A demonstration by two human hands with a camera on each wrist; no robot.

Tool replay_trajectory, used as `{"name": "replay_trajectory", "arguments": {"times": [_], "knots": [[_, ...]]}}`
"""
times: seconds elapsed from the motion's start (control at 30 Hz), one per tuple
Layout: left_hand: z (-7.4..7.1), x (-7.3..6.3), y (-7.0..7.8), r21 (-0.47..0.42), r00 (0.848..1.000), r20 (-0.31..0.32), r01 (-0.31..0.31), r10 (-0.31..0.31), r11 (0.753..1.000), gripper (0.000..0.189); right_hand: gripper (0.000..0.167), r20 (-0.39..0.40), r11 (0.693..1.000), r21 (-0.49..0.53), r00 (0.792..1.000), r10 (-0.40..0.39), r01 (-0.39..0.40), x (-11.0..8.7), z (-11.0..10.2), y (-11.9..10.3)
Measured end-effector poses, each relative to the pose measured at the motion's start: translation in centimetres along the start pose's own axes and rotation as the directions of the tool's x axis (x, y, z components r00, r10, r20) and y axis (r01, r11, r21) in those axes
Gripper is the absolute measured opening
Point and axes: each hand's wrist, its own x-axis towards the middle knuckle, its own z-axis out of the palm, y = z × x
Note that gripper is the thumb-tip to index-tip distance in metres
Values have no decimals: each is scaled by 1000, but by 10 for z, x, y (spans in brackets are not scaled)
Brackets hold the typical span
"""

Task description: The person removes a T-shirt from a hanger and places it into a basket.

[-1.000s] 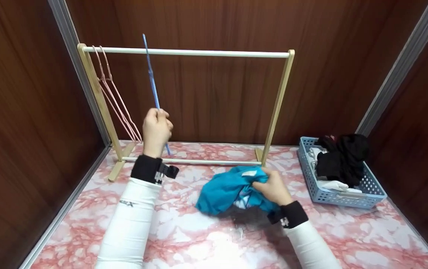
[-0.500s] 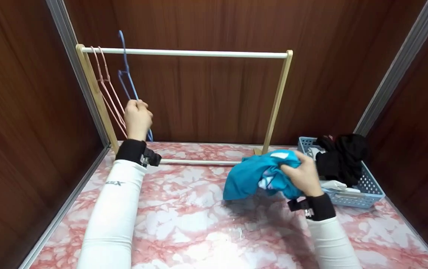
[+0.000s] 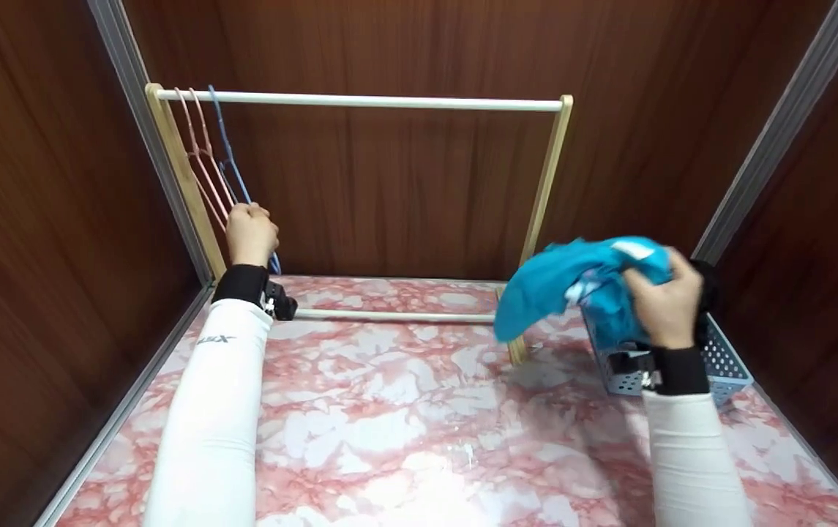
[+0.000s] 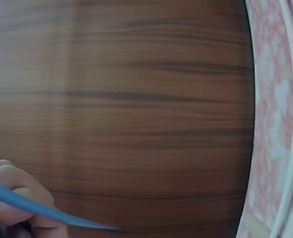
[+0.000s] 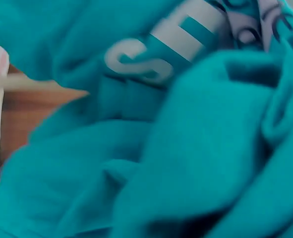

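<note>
My left hand (image 3: 251, 233) grips a blue hanger (image 3: 232, 157) by its side, near the left end of the rack. The hanger's hook is at the white top rail (image 3: 389, 102), beside two pink hangers (image 3: 203, 143). In the left wrist view, curled fingers (image 4: 25, 191) lie against the blue hanger. At the right, my right hand (image 3: 666, 300) holds a bunched turquoise garment (image 3: 558, 282) in the air, in front of the basket. The right wrist view is filled by its folds, with pale printed letters (image 5: 136, 59) on the cloth.
A light blue basket (image 3: 730, 366) stands at the right, partly hidden by the garment and arm, with black cloth (image 3: 708, 285) showing. The rack's wooden right post (image 3: 547, 183) rises near the garment. Brown panels (image 3: 389, 197) enclose the marbled pink and white surface (image 3: 360, 410).
The left hand has moved left, then the blue hanger has come down so its hook meets the rail. The right hand has carried the turquoise garment up and right, over the basket's front.
</note>
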Motion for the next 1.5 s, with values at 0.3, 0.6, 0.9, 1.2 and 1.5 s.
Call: {"name": "replay_trajectory", "arguments": {"times": [0.3, 0.6, 0.9, 1.2, 1.5], "knots": [[-20, 10, -9, 83, 998, -56, 33, -29, 996, 27, 29, -364, 991, 131, 930, 47, 1, 50, -24, 34], [-36, 11, -18, 179, 993, -119, 3, 18, 984, 34, 30, -437, 991, -84, 897, 58, -105, 64, -50, 103], [-36, 9, -21, 184, 996, -83, 6, 9, 983, 39, 68, 150, 567, -791, 825, 545, -230, 30, -59, 152], [-37, 3, -28, 189, 998, -55, 21, -10, 982, 39, 80, 285, 507, -847, 666, 689, -161, -1, -54, 163], [-33, -7, -36, 202, 997, -71, -7, 22, 979, 48, 84, 298, 551, -805, 653, 697, -221, -5, -59, 161]]}}
